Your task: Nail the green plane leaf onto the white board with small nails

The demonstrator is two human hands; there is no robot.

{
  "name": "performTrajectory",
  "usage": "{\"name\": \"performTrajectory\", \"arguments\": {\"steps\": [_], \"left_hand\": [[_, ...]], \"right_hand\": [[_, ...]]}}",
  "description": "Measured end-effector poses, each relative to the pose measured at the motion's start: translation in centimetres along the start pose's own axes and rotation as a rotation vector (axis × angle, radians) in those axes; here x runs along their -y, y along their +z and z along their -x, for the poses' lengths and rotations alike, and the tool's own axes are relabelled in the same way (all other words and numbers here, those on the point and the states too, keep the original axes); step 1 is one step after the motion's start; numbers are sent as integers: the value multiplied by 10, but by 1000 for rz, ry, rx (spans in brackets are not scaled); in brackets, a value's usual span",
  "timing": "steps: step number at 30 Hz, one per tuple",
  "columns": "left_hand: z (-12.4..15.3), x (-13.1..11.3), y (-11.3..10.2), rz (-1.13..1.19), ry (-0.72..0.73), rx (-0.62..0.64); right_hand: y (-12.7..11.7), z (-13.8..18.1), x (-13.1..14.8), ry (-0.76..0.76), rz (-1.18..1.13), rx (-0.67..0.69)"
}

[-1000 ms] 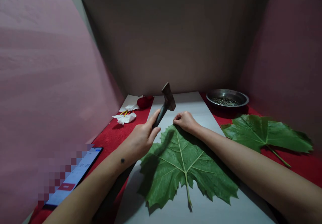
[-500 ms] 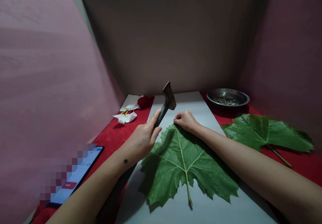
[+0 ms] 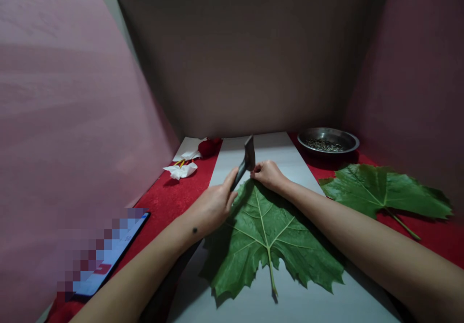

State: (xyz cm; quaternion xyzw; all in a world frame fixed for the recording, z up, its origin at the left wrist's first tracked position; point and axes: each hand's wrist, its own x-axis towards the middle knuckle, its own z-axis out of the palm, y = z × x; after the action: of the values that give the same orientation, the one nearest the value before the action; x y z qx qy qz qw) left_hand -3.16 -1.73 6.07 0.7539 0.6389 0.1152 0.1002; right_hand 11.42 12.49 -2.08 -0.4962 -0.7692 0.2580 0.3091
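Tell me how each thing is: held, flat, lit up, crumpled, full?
Hammer: held aslant, head uppermost
Left fingers: closed around its handle
Near leaf: spread out, stem attached
Right fingers: pinched together by its tip
Other leaf: spread out, stem attached
Metal bowl: upright, small metal pieces inside
Phone: screen lit
White tissue: crumpled

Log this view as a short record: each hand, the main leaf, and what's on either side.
Left hand: grips a hammer, head close to the right hand; contact unclear
Right hand: pinches a small item, too tiny to identify, at the main leaf's far tip
Main leaf: green, on a white surface, stem toward the person
Right side: second leaf; beyond it, a metal bowl of small metallic pieces
Left side: phone, partly pixelated; farther off, white tissue
Beneath: red cloth
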Motion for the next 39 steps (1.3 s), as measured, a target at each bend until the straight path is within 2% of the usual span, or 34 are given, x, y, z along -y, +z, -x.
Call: {"name": "performTrajectory", "arguments": {"steps": [3, 9, 11, 19, 25, 29, 31, 34, 37, 39], "left_hand": [[0, 4, 4, -10, 2, 44], [4, -9, -19, 26, -23, -87], [4, -9, -21, 48, -20, -109], [1, 2, -3, 29, -12, -28], [1, -2, 2, 10, 30, -86], [-1, 4, 19, -35, 35, 14], [-1, 5, 20, -39, 30, 36], [1, -3, 6, -12, 28, -13], [4, -14, -11, -6, 48, -139], [4, -16, -13, -11, 63, -214]], "right_hand": [[0, 0, 0, -3, -2, 2], [2, -2, -4, -14, -22, 8], [1, -2, -5, -28, -38, 9], [-4, 2, -4, -50, -137, -45], [-3, 2, -5, -27, -209, -89], [-4, 3, -5, -30, -246, -88], [-4, 3, -6, -31, -256, -90], [-3, 2, -7, -32, -262, -100], [-2, 1, -9, -32, -268, -107], [-2, 1, -9, -33, -275, -107]]}}
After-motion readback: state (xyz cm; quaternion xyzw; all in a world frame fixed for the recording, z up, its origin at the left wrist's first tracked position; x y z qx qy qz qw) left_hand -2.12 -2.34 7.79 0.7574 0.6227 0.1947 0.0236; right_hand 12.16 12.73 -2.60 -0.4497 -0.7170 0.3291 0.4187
